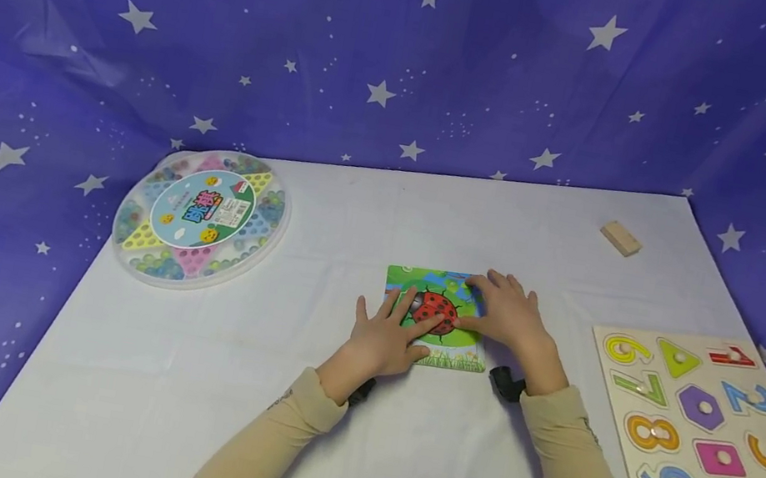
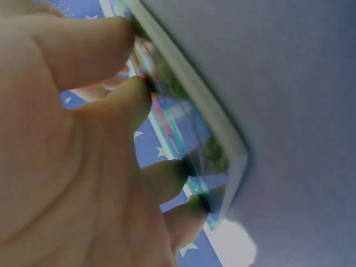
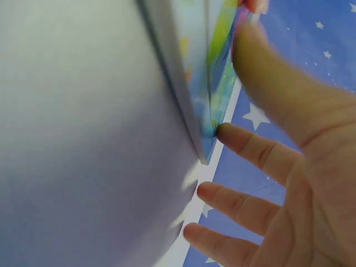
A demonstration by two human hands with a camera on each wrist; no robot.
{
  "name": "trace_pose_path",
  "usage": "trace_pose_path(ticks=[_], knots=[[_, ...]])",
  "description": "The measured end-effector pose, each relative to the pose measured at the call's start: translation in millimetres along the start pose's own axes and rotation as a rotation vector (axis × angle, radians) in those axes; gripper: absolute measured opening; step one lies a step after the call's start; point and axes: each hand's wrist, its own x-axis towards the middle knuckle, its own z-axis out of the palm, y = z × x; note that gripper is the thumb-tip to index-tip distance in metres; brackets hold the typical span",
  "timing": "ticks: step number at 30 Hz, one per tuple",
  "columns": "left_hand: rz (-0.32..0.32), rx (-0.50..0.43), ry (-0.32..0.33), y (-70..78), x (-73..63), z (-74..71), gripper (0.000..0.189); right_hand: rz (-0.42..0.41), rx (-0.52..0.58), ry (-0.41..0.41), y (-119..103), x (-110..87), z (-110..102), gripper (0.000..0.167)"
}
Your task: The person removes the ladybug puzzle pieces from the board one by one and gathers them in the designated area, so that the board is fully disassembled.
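Observation:
A square ladybug puzzle lies flat on the white table, with a red spotted ladybug on a green background. My left hand rests over its left and lower part, fingers spread and fingertips on the picture. In the left wrist view the fingertips of that hand touch the glossy surface. My right hand is at the right side, thumb on the ladybug and index fingertip at the upper right corner. The right wrist view shows the other fingers of this hand stretched past the board's edge.
A round Chinese checkers box with colored marbles stands at the left. A small wooden block lies at the back right. On the right is a wooden number and shape peg board. A starry purple curtain hangs behind the table.

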Motion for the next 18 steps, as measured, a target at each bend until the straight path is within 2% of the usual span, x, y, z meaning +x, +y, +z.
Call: trace_pose_path(ticks=[5, 18], knots=[[0.016, -0.020, 0.014, -1.3, 1.2, 1.0, 0.054, 0.006, 0.038, -0.006, 1.6, 1.5, 2.4, 0.056], [0.048, -0.033, 0.042, -2.6, 0.7, 1.3, 0.054, 0.022, 0.094, 0.014, -1.1, 4.8, -2.4, 0.057]])
